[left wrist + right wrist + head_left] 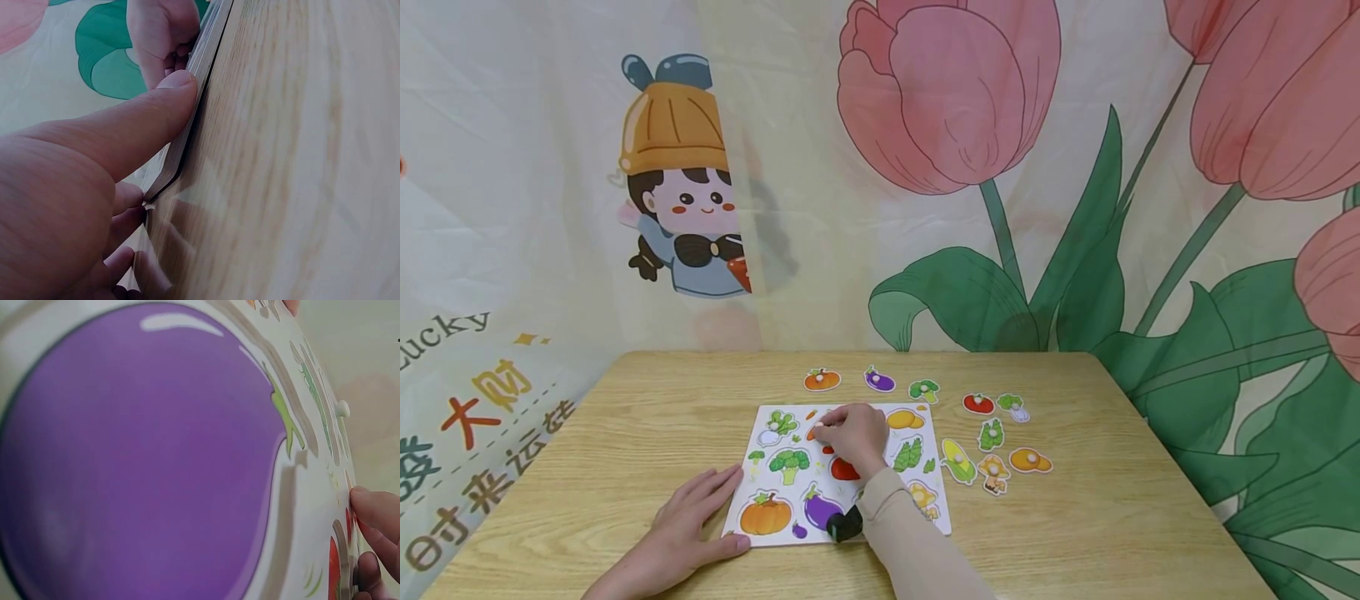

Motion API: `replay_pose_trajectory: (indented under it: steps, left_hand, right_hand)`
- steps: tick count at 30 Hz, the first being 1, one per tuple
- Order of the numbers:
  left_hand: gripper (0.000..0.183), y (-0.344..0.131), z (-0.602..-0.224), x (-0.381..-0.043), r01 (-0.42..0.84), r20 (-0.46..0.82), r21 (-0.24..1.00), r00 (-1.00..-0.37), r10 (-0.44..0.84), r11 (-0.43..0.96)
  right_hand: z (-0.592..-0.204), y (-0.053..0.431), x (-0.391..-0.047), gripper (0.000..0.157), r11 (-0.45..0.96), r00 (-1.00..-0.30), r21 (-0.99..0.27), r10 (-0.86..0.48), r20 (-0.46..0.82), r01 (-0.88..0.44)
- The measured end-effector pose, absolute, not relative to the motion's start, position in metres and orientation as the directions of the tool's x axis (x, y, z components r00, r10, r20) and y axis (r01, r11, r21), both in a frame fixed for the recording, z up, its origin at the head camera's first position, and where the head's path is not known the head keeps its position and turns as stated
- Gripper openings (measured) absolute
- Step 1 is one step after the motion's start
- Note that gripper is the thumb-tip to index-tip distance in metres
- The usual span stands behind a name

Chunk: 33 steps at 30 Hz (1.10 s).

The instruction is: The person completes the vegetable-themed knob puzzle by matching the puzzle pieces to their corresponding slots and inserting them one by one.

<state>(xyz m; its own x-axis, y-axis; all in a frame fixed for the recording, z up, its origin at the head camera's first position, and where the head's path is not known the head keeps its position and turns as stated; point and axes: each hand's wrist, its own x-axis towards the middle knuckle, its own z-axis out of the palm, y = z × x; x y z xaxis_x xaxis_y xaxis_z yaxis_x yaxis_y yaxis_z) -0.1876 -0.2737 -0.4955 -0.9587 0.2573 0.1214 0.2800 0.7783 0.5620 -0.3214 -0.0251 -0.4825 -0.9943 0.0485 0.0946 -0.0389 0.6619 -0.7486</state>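
A white vegetable puzzle board [748, 479] lies flat on the table. My left hand [688, 521] rests at its near left corner, fingers extended beside the left edge and thumb touching the front edge. In the left wrist view the thumb [147, 122] lies against the board's side. My right hand [857, 433] is over the upper middle of the board. Its thumb and forefinger pinch a small orange puzzle piece [811, 432], mostly hidden by the fingers. The board's purple eggplant picture [144, 456] fills much of the right wrist view; a white knob [342, 409] stands beyond it.
Loose knobbed pieces lie around the board. Behind it are a pumpkin [822, 380], an eggplant [882, 382] and a broccoli [923, 389]. To the right are a tomato [978, 404], a corn [958, 462], a mushroom [994, 475] and several others. A printed curtain [805, 167] hangs behind the table.
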Motion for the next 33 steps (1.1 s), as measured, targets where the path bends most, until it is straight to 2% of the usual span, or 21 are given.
replay_pose_trajectory:
  steps: [15, 20, 24, 28, 33]
  left_hand:
    - [0.097, -0.274, -0.497, -0.188, 0.278, 0.118, 0.562, -0.959, 0.258, 0.779]
    - [0.098, -0.274, -0.498, -0.188, 0.285, 0.13, 0.563, -0.958, 0.257, 0.776]
    - [0.098, -0.274, -0.498, -0.188, 0.281, 0.13, 0.564, -0.959, 0.252, 0.777]
    - [0.098, -0.273, -0.498, -0.187, 0.275, 0.122, 0.566, -0.96, 0.251, 0.777]
    - [0.098, -0.273, -0.497, -0.188, 0.271, 0.109, 0.553, -0.961, 0.254, 0.788]
  right_hand:
    - [-0.485, -0.02, -0.322, 0.017, 0.638, -0.994, -0.764, -0.015, 0.11, -0.094]
    - [-0.48, -0.012, -0.324, 0.019, 0.56, -0.998, -0.828, -0.059, -0.017, -0.019]
    - [-0.472, 0.001, -0.327, 0.027, 0.474, -0.983, -0.88, -0.15, -0.109, 0.025]
    - [-0.46, 0.021, -0.328, 0.034, 0.487, -0.969, -0.873, -0.232, -0.083, -0.042]
    - [-0.444, 0.04, -0.332, 0.034, 0.53, -0.958, -0.835, -0.286, -0.01, -0.149]
